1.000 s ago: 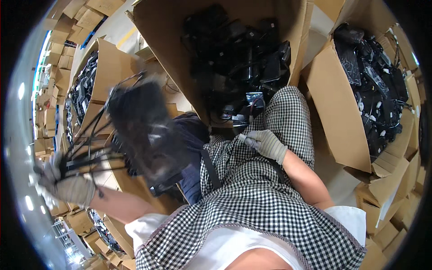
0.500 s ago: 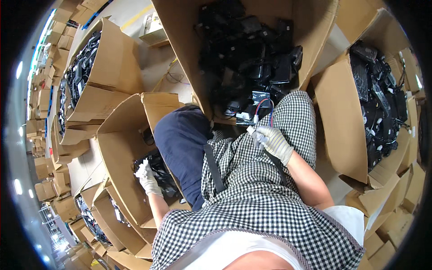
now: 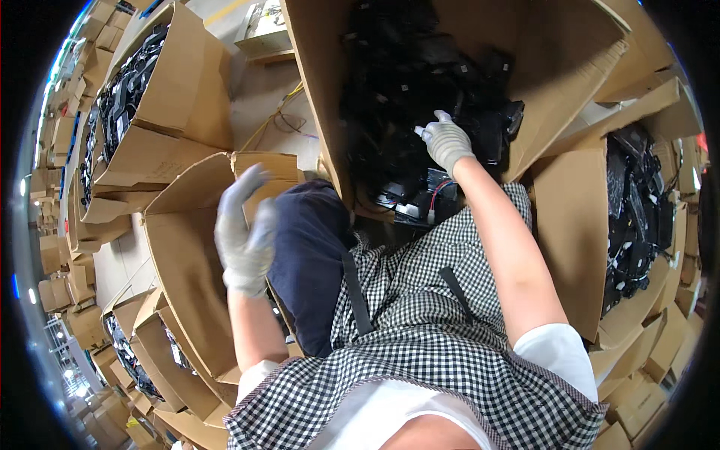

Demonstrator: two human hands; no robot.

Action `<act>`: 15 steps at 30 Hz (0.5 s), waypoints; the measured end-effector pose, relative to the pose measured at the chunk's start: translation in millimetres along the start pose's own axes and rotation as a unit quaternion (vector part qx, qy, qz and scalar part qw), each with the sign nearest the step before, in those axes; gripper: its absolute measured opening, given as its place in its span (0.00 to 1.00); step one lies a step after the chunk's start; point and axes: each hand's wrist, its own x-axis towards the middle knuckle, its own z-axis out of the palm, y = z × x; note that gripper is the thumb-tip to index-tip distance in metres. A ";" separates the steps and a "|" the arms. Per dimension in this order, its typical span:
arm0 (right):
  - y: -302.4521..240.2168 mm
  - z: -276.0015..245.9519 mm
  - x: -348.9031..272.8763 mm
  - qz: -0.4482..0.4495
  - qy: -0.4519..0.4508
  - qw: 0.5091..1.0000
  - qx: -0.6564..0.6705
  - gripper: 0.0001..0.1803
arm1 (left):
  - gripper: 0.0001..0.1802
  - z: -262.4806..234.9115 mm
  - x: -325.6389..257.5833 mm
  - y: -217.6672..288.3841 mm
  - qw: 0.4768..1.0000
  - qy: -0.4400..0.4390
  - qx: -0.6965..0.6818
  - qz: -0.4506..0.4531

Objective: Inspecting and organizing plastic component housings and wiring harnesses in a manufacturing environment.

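My left hand (image 3: 246,236), in a pale glove, is raised over the left open carton (image 3: 180,251); its fingers are spread, blurred and bare of any object. My gloved right hand (image 3: 446,141) reaches over the large carton (image 3: 559,82) in front of me, above a heap of black plastic-wrapped parts (image 3: 397,97). Its thumb and forefinger stand apart and nothing shows between them. Below that hand, a loop of red and blue wires (image 3: 435,196) lies by the near edge of the heap, beside my knee.
At the far left, a carton (image 3: 184,82) holds more black parts (image 3: 131,101). Another carton (image 3: 574,232) with similar parts (image 3: 634,217) stands at my right. A yellow cable (image 3: 274,124) runs along the floor near a box-like unit (image 3: 264,30). Smaller cartons (image 3: 161,352) sit at lower left.
My right hand has let go of the white connector on the wires and moved forward over the heap. My left hand has risen out of the left carton and opened. The view has shifted slightly.
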 end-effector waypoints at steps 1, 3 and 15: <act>11.2 4.8 9.7 -0.081 -0.060 0.988 -0.119 0.15 | 0.20 20.8 12.5 7.9 0.998 -0.053 0.017 0.034; -10.9 -13.0 12.6 0.040 -0.099 0.991 -0.080 0.15 | 0.17 53.0 31.9 11.8 0.977 -0.121 0.098 0.145; 13.0 -133.7 -35.6 0.126 0.355 0.791 0.482 0.18 | 0.17 148.5 48.9 -45.7 0.923 -0.302 -0.141 -0.190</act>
